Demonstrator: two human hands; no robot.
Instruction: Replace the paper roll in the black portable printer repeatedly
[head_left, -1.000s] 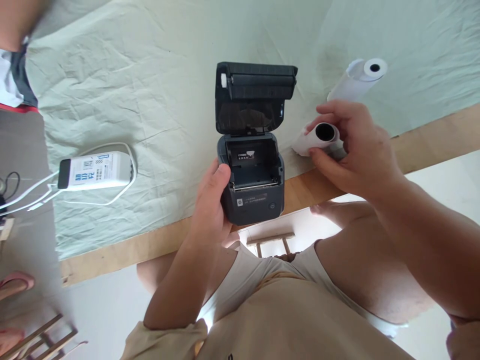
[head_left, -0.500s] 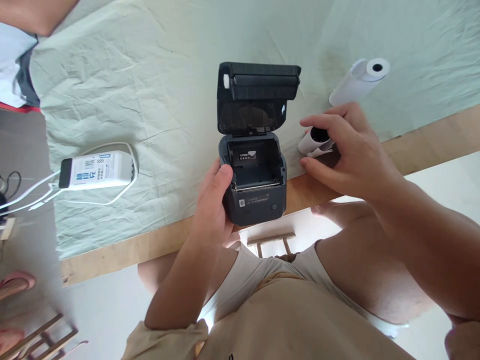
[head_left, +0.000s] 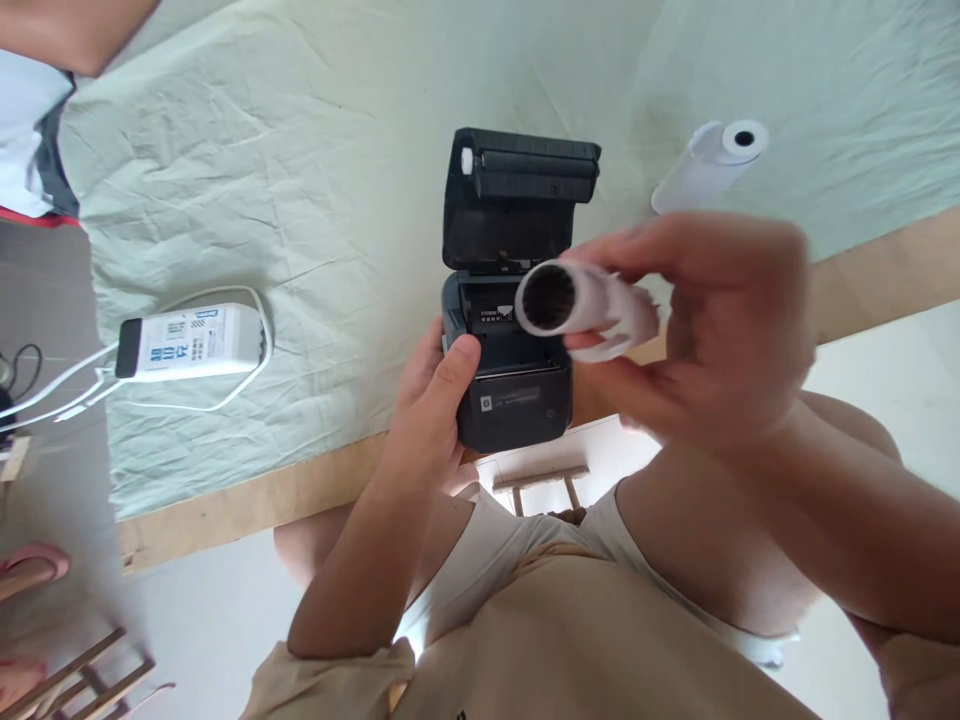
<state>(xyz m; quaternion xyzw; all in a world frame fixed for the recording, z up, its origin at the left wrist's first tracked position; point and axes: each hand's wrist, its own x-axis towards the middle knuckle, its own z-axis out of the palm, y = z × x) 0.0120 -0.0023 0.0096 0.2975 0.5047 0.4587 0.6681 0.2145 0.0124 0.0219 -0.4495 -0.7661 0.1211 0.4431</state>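
Note:
A dark label printer [head_left: 517, 405] stands at the table's near edge with its lid [head_left: 517, 190] swung up and its paper bay exposed. My left hand [head_left: 435, 400] grips the printer's left side, thumb over the rim. Between the thumb and fingers of my right hand [head_left: 720, 320] is a small white paper roll [head_left: 589, 305] with a wide dark core and a loose end. It is held above the right part of the printer and hides some of the bay. Motion blurs the right hand slightly.
A taller white paper roll [head_left: 709, 165] stands at the right on the pale green cloth [head_left: 337, 180]. On the left lies a white power strip [head_left: 195, 340] with cables. Another person's arm [head_left: 75, 30] shows at the top left. The wooden table edge [head_left: 247, 505] runs along the front.
My right hand has picked the small paper roll up off the table and carried it left, over the printer. The left hand keeps its hold; the printer shifted very slightly.

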